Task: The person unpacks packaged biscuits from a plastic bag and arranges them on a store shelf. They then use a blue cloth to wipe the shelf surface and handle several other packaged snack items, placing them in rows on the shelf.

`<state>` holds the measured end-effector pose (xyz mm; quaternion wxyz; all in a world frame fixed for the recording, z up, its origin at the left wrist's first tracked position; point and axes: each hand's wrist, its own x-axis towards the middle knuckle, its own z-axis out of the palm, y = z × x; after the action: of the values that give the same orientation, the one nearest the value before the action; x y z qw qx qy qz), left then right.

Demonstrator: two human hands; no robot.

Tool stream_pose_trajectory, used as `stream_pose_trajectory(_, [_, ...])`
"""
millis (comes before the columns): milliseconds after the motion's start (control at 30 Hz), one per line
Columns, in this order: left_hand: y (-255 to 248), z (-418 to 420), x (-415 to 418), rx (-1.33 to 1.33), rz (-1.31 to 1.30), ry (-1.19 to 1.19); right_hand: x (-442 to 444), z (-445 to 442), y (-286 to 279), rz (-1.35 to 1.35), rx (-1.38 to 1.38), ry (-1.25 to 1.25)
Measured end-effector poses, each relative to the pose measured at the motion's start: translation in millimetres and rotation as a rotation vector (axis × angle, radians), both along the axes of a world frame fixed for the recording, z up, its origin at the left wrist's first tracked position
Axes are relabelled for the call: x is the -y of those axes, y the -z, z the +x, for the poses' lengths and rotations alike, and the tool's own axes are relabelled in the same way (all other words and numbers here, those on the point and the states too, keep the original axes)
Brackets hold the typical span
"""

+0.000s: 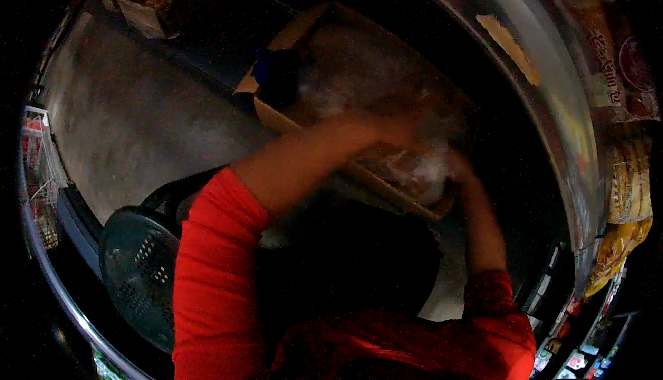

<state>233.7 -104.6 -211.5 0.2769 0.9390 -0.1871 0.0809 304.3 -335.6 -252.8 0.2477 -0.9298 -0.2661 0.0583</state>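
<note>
A cardboard carton (279,115) with raised flaps lies before me in dim light. Its inside holds crinkled clear plastic (430,170), perhaps bags or wrapping; the contents are too dark to name. My left hand (406,128) reaches across the carton over the plastic, blurred, its fingers lost in shadow. At the carton's right end, my right hand (458,165) is beside the plastic and seems to touch it. Neither hand's grip shows clearly. Near the far left flap sits a dark blue item (274,71), its kind unclear.
A dark perforated plastic chair (140,271) stands to my left on the grey floor (150,121). Printed snack packets (629,183) line the right side, past a curved pale surface (554,64). A small pale box (140,14) lies at far left.
</note>
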Motion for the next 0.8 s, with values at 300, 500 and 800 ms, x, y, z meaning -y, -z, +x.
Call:
stream_pose_trajectory(300, [80.3,2.8,-4.3,-0.324,0.277,0.049,-59.7,-28.1,-27.1,-0.412,0.565,-0.262])
stream_pose_trajectory(500, [60.6,1.2,-10.5,-0.401,0.395,0.129,-65.6,-46.4,6.6,-0.452,0.314,-0.355])
stream_pose_trajectory(800, [50.9,-10.9,-22.2,-0.130,0.112,0.007,-47.5,87.3,67.4,-0.383,-0.441,-0.123])
